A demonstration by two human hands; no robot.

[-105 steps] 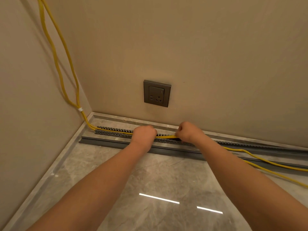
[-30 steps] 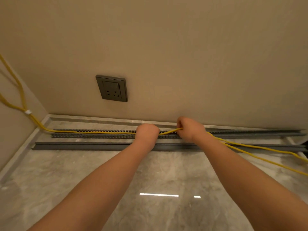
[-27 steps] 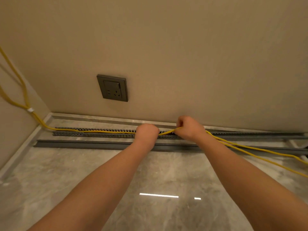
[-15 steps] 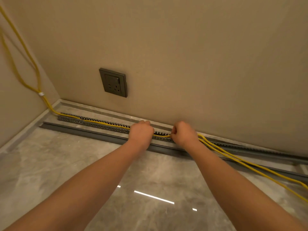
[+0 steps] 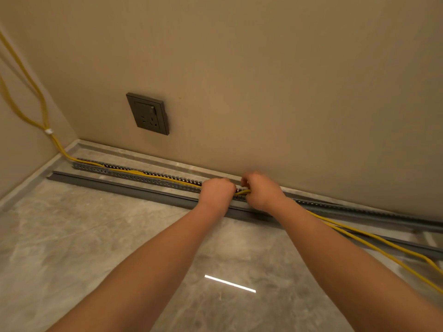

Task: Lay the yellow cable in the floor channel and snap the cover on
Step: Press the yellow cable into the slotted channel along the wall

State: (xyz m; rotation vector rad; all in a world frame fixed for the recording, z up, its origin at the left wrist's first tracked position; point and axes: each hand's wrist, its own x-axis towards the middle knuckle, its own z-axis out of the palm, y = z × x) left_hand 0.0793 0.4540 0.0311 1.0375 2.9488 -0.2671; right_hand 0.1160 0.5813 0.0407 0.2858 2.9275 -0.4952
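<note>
Both fists grip the yellow cable (image 5: pixel 241 192): the left hand (image 5: pixel 217 191) pins it into the floor channel (image 5: pixel 134 176), while the right hand (image 5: pixel 261 191) feeds slack. Toward nine o'clock the cable sits seated; toward four o'clock it trails loose over the cover (image 5: pixel 115 184), waiting alongside.

Dark wall socket (image 5: pixel 148 114) on beige wall (image 5: pixel 263 80); grey marble floor (image 5: pixel 84 236) w/ light reflection.

no readable text, no labels, brands or numbers, wall socket (image 5: pixel 148 114) face unmarked
</note>
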